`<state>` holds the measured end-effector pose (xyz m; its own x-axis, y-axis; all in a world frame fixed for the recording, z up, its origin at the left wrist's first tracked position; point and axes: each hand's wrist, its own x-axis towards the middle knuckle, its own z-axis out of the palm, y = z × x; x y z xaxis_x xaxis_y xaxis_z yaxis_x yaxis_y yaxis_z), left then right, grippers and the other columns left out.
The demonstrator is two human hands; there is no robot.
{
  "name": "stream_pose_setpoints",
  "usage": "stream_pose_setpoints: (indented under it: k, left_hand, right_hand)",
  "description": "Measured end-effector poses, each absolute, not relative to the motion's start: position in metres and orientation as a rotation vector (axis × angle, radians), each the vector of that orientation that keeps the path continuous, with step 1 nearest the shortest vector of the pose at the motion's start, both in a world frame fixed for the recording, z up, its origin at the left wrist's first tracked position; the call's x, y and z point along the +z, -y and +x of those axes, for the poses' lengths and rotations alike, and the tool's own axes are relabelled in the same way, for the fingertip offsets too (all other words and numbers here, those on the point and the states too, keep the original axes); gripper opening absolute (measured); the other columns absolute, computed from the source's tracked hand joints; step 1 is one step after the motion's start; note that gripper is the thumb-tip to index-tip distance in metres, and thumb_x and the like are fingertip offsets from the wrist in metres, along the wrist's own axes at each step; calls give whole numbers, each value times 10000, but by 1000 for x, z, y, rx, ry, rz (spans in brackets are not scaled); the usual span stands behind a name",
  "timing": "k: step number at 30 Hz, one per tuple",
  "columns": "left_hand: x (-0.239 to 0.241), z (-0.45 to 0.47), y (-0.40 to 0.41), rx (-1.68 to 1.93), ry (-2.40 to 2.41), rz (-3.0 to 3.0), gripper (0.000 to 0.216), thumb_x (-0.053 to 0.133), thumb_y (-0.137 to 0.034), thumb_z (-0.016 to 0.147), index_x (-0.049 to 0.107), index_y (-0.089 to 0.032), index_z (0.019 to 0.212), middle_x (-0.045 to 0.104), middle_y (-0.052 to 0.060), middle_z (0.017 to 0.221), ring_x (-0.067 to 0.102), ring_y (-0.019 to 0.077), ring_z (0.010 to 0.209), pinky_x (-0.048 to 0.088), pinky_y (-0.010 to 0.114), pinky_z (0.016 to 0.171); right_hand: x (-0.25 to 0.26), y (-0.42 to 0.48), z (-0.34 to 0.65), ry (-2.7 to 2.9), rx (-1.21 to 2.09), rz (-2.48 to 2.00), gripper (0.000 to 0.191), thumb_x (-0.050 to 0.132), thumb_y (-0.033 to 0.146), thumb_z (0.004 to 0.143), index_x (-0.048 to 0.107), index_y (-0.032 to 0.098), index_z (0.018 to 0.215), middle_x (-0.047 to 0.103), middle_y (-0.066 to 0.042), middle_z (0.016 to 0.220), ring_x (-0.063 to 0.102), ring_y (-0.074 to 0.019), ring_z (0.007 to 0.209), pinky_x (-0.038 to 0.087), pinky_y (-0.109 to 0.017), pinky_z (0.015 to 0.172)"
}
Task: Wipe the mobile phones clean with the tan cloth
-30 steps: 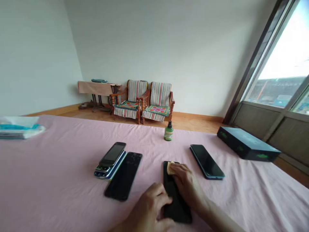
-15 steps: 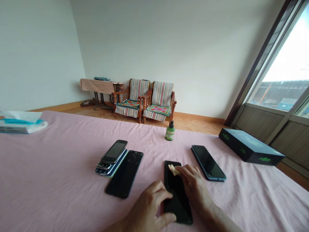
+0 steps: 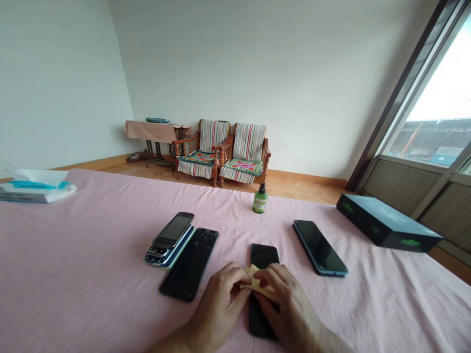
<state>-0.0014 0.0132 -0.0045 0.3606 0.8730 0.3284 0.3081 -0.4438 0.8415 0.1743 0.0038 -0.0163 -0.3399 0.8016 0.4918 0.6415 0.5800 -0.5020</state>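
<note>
"How does the left hand point(image 3: 222, 296) sit?"
"It reaches in from the lower left, back turned up, knuckles raised, thumb point(image 3: 240, 300) and index finger point(image 3: 235, 276) pinched together at the tips."
"And the right hand point(image 3: 289, 296)?"
"It comes from the lower right, back up as well, fingers bent and bunched side by side, the thumb angled inward."
"Do they touch each other?"
"I can't say for certain. The fingertips face one another, very near."
"What about the arms?"
"Both are bare. The left forearm point(image 3: 174, 343) slants up rightward, the right forearm point(image 3: 331, 339) up leftward, and the bottom edge cuts both off."
</note>
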Motion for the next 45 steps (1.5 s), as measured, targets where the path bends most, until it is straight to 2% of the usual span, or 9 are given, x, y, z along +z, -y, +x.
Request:
stream_pose_setpoints:
  k: [5, 9, 13, 16, 20, 25, 32, 35, 45]
  left_hand:
    - [-1, -3, -18, 1063, -906, 1776, 75, 521, -178, 874, 578, -165, 828, 627, 36, 818, 617, 181, 812, 476, 274, 750]
    - [0, -3, -17, 1023, -862, 1723, 60, 520, -194, 880, 575, -171, 885, 650, 39, 857, 638, 182, 841, 490, 277, 779]
    - [-3, -1, -14, 1037, -1012, 1753, 159, 538, -162, 857, 569, -175, 1012, 655, 49, 932, 635, 173, 838, 497, 282, 781]
    - [-5, 0, -12, 988, -1067, 1856, 137, 531, -126, 838, 598, -178, 946, 652, 28, 860, 619, 157, 781, 492, 260, 733]
    - [-7, 0, -11, 929, -1048, 1961, 168, 511, -72, 817, 612, -186, 888, 645, 4, 838, 598, 132, 740, 473, 235, 704]
    - [-2, 0, -8, 881, -1050, 2009, 212, 509, -31, 783, 620, -186, 876, 614, 0, 850, 589, 129, 766, 457, 231, 722]
    - [7, -1, -3, 743, -1049, 2060, 193, 614, -58, 712, 631, -186, 856, 561, 4, 920, 563, 133, 800, 448, 232, 724]
    - [8, -1, -3, 746, -1043, 2063, 207, 638, -64, 694, 632, -186, 861, 559, 3, 928, 557, 145, 844, 446, 248, 780]
    - [9, -1, -1, 732, -1051, 2046, 207, 629, -59, 687, 637, -183, 852, 538, 0, 916, 549, 133, 786, 450, 246, 742]
  right_hand:
    - [-9, -4, 175, 1962, 494, -991, 125, 536, 178, 880, 643, 218, 930, 575, -48, 883, 581, -159, 801, 475, -256, 673]
    - [-6, -1, 176, 1998, 479, -941, 190, 516, 105, 843, 634, 207, 952, 632, -48, 879, 615, -161, 790, 488, -251, 663]
    - [-8, -7, 192, 1924, 194, -1111, 362, 436, 13, 790, 602, 201, 1051, 677, -49, 886, 635, -179, 780, 503, -285, 677]
    - [-9, -19, 208, 1968, -105, -1135, 466, 386, 1, 806, 555, 194, 1196, 652, -98, 1081, 595, -234, 983, 479, -393, 849]
    - [-8, -27, 210, 2142, -92, -1310, 334, 425, 4, 816, 640, 202, 977, 644, -81, 908, 579, -222, 851, 491, -345, 726]
    - [-5, -17, 196, 2235, -8, -1462, 278, 474, -43, 738, 602, 203, 755, 601, -47, 804, 550, -203, 764, 435, -302, 642]
    - [1, -21, 187, 2248, 18, -1476, 257, 436, -22, 837, 571, 189, 783, 581, -44, 829, 533, -185, 766, 415, -272, 638]
    - [4, -24, 186, 2234, -2, -1499, 273, 420, -39, 843, 573, 182, 796, 568, -50, 838, 531, -189, 793, 413, -271, 656]
    - [-2, -35, 192, 2213, -16, -1496, 275, 423, -16, 855, 588, 180, 755, 537, -31, 774, 514, -169, 737, 357, -252, 610]
